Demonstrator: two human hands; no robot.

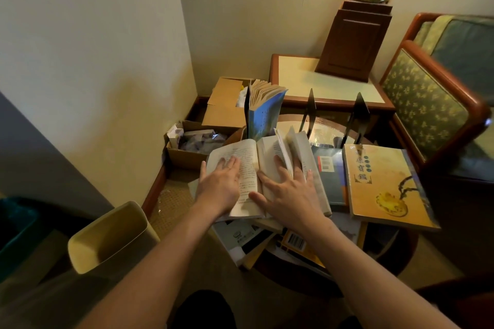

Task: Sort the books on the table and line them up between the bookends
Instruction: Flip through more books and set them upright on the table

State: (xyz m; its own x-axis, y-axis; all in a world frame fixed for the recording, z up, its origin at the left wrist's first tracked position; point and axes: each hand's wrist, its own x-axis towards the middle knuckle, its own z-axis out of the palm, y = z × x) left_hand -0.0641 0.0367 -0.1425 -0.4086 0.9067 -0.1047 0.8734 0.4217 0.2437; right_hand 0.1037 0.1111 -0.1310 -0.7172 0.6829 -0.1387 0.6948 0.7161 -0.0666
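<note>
Open book (251,168) under both hands — left hand (220,184) flat on left page, right hand (288,192) spread on right

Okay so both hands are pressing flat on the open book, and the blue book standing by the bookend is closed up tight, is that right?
Not quite. The left hand and right hand do lie flat on the open book, but the blue book standing against the leftmost bookend is not closed tight: the head view shows its pages fanned apart at the top.
</note>
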